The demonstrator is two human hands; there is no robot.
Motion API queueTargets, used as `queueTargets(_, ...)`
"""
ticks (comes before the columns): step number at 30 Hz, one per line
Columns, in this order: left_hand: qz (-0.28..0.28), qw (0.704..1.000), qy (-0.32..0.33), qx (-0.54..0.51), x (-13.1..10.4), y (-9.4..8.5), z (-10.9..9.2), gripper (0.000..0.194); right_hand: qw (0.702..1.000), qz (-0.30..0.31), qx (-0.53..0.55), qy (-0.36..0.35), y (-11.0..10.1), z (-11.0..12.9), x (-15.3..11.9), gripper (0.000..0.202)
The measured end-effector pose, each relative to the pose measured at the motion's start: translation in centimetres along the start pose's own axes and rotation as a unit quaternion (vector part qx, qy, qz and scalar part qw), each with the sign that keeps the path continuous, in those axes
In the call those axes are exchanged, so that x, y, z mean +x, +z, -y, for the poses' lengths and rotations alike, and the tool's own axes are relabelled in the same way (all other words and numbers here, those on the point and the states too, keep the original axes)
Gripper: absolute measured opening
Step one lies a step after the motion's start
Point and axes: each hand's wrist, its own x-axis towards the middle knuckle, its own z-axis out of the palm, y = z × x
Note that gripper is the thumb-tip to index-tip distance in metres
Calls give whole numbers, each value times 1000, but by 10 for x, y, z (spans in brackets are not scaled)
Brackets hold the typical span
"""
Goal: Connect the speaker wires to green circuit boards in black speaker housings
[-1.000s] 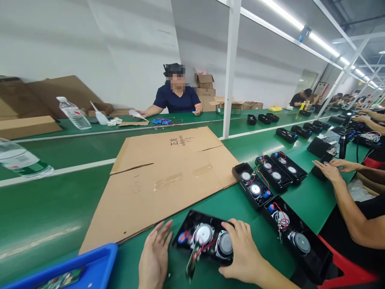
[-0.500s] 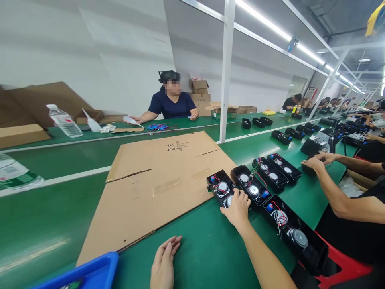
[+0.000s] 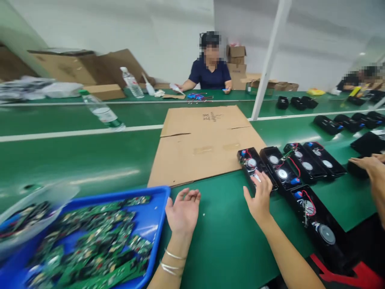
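My left hand (image 3: 183, 212) is palm up with fingers loosely curled and apart, holding nothing, beside the rim of a blue tray (image 3: 167, 197). Green circuit boards (image 3: 99, 241) lie heaped in that tray. My right hand (image 3: 259, 197) has its fingers spread at the near end of a black speaker housing (image 3: 250, 159); whether the fingertips touch it I cannot tell. Two round speakers, red wires and a blue part sit in this housing. Against its right side stands a second speaker housing (image 3: 278, 167), with another speaker housing (image 3: 319, 224) nearer me.
A flat cardboard sheet (image 3: 207, 140) covers the bench ahead. A clear bag (image 3: 33, 216) of parts overlaps the tray's left. One bottle (image 3: 104, 113) lies tilted beyond. Across the bench sits a person (image 3: 210, 68); at right a co-worker's hand (image 3: 369, 166) rests on a black housing.
The view has swung left, bringing the tray of circuit boards into sight. My left hand has turned palm up by the tray. My right hand has drawn back slightly, fingers spread.
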Motion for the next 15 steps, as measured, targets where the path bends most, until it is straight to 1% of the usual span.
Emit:
queueTargets(1, -11, 1000, -4, -27, -3, 1, -7, 43, 998, 35, 40, -28, 4, 8, -9, 21)
queueTargets(3, -25, 997, -12, -74, -11, 3, -20, 47, 983, 144, 95, -65, 15, 26, -26, 14)
queueTargets(4, -28, 995, -16, -93, -16, 4, -26, 48, 972, 194, 108, -79, 22, 35, -34, 12)
queueTargets(5, -30, 993, -19, -111, -22, 4, -30, 48, 963, 229, 111, -87, 30, 44, -40, 13)
queueTargets(7, -34, 989, -24, -141, -33, 2, -39, 49, 953, 271, 100, -90, 45, 59, -47, 19)
queueTargets(9, -40, 985, -25, -167, -42, -2, -47, 49, 945, 306, 76, -84, 58, 69, -49, 24)
queueTargets(10, -45, 983, -23, -177, -46, -5, -51, 49, 942, 321, 61, -81, 63, 73, -48, 23)
queueTargets(13, -62, 978, -12, -197, -56, -12, -64, 50, 929, 360, 21, -80, 74, 78, -44, 7)
queueTargets(15, -79, 976, -2, -201, -60, -16, -73, 50, 921, 380, 4, -86, 78, 83, -40, 5)
